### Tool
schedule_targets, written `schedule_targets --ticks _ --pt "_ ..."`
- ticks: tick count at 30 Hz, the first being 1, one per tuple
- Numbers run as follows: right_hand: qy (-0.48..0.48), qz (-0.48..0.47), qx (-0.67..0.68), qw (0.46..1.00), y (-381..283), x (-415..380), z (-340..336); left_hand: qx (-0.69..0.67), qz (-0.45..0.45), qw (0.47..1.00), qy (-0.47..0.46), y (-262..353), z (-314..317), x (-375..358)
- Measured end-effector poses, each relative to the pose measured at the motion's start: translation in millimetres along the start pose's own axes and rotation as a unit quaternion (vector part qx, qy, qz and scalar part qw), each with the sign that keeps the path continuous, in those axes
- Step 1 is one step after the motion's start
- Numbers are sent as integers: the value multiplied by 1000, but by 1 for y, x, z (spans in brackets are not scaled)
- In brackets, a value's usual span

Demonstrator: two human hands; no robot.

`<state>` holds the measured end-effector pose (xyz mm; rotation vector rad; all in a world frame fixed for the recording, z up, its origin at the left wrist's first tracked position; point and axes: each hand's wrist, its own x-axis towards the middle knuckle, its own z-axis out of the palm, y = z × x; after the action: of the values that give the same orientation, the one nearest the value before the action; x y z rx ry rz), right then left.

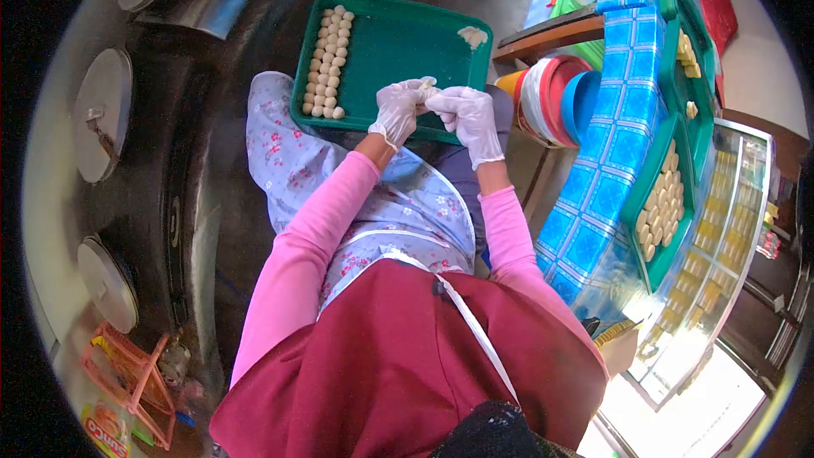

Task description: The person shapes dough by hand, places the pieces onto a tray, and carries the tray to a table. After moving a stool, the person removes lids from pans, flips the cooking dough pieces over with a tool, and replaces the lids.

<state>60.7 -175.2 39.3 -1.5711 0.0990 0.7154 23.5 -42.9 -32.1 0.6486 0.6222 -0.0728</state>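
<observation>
A green tray (pixel 398 25) rests across my lap. Rows of small pale dough balls (pixel 326 64) fill its left side, and a torn lump of dough (pixel 472 36) lies in its far right corner. Over the tray's near edge my left hand (pixel 402 108), in a thin white glove, is closed with its fingertips pinching a small piece of dough (pixel 427 83). Beside it, my right hand (pixel 468 119), gloved as well, has its fingers pressed together at the same piece. The gloves and fingers partly hide the dough.
On my right stands a table with a blue checked cloth (pixel 606 144). A green tray of shaped dough pieces (pixel 661 208) and another green tray (pixel 678 93) are on it. Stacked tubs (pixel 555 97) sit beside the table. Round metal lids (pixel 106 114) line the left.
</observation>
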Motion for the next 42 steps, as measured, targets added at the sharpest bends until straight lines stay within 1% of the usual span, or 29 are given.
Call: schedule_targets --ticks 2,3,5,6,7,9,10,11,12,13,14,15,18,19,20,21,22,25,28,31,34,35,36,37,39,40,42 --pt "-22 -18 124 992 3 -4 -2 51 47 997 27 2 8 3" --pt "-6 -23 182 983 -3 -12 0 75 70 994 39 1 10 9" --pt "-17 -61 255 965 -7 -16 -5 218 116 968 44 1 -1 23" --pt "-19 -81 292 953 -8 -17 -8 289 137 946 44 7 -1 21" --pt "-10 -104 263 959 -6 -13 -12 412 102 906 -11 12 0 20" --pt "66 -116 206 970 -2 0 -17 495 263 827 29 7 13 7" --pt "100 -123 176 972 -1 7 -17 528 345 775 51 10 20 0" --pt "141 -137 114 974 1 10 -16 552 391 734 58 16 25 -6" --pt "134 -232 0 964 3 12 -15 410 273 870 -3 18 25 -8" --pt "122 -322 -115 932 6 15 -14 246 141 957 -64 21 26 -8" --pt "107 -406 -226 879 8 20 -12 68 3 990 -122 25 26 -8" --pt "48 -328 -126 935 7 20 -8 -34 -30 998 -52 24 29 -6" --pt "58 -268 -238 932 -12 41 -11 -96 7 995 -28 31 17 -7" --pt "138 -356 -291 877 -14 56 -13 -82 19 996 -10 38 19 -13" --pt "179 -409 -357 821 -5 87 -27 -88 28 996 -7 40 19 -16" --pt "206 -421 -472 747 -11 104 -31 -93 37 995 -5 43 17 -17" --pt "231 -426 -577 658 -15 117 -32 -98 47 994 -2 45 15 -17" --pt "228 -330 -730 553 -6 146 -26 -108 22 993 -46 50 7 -12" --pt "192 -346 -751 528 6 161 -30 -167 55 982 -67 53 6 -13" --pt "186 -319 -745 555 9 158 -29 -213 46 973 -82 54 1 -9" --pt "147 -286 -714 622 2 155 -28 -137 104 983 -58 51 2 -12" --pt "86 -240 -556 791 1 150 -31 -125 105 986 -40 53 3 -12" --pt "19 -180 -364 913 -9 132 -30 -114 106 988 -21 54 3 -12" --pt "-49 -109 -152 981 -20 113 -26 -103 106 989 -2 55 2 -11" --pt "-94 -71 48 992 -30 79 -6 -51 78 996 7 56 -2 -7" --pt "-111 -52 150 981 -28 67 2 -23 60 998 10 54 -5 -6" --pt "-141 -50 146 978 -20 56 7 1 58 998 -8 51 -5 -5"
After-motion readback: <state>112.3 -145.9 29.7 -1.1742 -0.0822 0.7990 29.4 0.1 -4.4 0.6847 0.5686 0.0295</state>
